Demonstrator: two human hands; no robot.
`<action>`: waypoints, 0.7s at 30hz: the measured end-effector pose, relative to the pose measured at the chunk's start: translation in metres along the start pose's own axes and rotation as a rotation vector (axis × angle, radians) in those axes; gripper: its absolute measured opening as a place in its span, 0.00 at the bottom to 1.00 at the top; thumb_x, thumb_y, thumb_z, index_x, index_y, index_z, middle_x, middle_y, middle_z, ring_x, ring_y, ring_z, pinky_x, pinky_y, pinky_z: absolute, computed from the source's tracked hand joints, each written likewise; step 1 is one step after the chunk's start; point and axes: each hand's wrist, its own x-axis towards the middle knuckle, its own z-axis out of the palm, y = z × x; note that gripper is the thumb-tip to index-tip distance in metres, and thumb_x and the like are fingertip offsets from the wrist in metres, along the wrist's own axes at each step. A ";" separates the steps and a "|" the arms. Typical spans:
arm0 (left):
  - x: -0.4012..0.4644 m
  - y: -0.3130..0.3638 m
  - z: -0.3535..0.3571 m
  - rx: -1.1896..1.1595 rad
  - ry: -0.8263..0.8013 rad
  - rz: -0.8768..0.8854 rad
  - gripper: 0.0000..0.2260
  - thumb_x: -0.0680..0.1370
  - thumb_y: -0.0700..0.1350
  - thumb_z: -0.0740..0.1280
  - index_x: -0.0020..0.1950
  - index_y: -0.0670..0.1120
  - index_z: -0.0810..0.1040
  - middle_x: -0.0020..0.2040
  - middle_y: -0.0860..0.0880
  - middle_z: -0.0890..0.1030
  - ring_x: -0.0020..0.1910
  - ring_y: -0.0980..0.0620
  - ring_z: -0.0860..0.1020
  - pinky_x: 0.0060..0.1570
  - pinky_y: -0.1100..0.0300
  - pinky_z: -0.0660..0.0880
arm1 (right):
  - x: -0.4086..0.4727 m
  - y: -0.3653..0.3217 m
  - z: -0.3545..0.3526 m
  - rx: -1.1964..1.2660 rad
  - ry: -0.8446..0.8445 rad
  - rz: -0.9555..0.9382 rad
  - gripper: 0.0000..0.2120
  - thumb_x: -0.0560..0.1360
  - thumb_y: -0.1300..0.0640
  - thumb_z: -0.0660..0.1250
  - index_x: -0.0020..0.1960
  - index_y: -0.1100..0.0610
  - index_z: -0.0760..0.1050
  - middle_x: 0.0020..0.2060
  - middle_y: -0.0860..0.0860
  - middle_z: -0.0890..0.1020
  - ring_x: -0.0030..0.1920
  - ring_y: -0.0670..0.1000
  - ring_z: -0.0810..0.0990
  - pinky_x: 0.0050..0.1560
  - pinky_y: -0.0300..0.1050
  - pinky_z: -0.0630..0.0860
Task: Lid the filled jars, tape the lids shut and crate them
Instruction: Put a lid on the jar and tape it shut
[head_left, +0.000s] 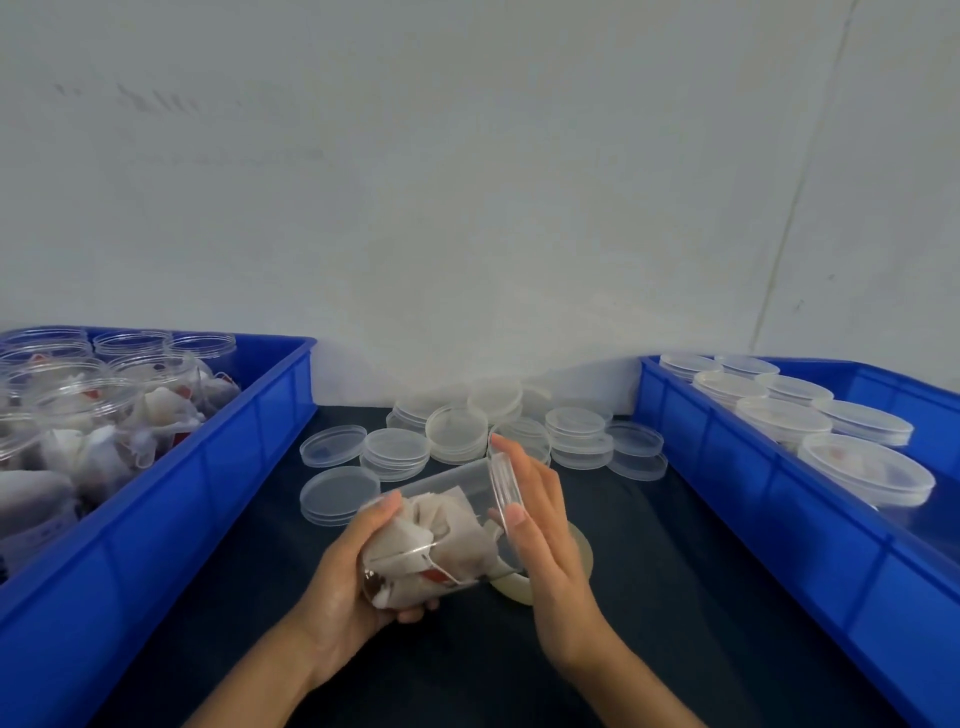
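Lidding in hand: the left hand (358, 566) grips the tilted clear plastic jar of sachets (441, 530) at desk centre, the right hand (545, 525) presses its clear round lid (505, 486) at one o'clock; taping appears next.

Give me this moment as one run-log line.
step: lidding | left hand: holds filled jar, tilted | right hand: presses lid on mouth | tape roll: on table, behind jar

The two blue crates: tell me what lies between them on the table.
In the head view, between the left crate and right crate lie loose clear lids on dark cloth, a tape roll, and both hands holding a filled jar.
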 end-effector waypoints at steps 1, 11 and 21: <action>0.000 -0.004 0.003 0.010 0.017 0.043 0.13 0.67 0.59 0.71 0.47 0.56 0.85 0.43 0.41 0.83 0.35 0.47 0.80 0.32 0.58 0.72 | 0.001 -0.001 0.000 0.015 0.019 0.020 0.24 0.78 0.41 0.55 0.73 0.42 0.63 0.68 0.41 0.66 0.69 0.39 0.66 0.70 0.52 0.67; 0.004 -0.012 0.014 0.270 0.055 0.369 0.41 0.61 0.59 0.75 0.66 0.80 0.57 0.60 0.73 0.72 0.60 0.66 0.75 0.49 0.67 0.77 | 0.001 -0.006 -0.018 0.244 -0.004 0.435 0.29 0.76 0.37 0.51 0.73 0.47 0.66 0.69 0.49 0.74 0.69 0.50 0.72 0.72 0.56 0.65; 0.006 -0.011 0.007 0.337 0.129 0.391 0.36 0.60 0.58 0.77 0.64 0.68 0.66 0.56 0.60 0.76 0.54 0.57 0.80 0.44 0.61 0.80 | 0.000 0.004 -0.019 0.195 -0.081 0.356 0.27 0.76 0.38 0.51 0.67 0.50 0.73 0.59 0.49 0.82 0.59 0.46 0.80 0.56 0.35 0.76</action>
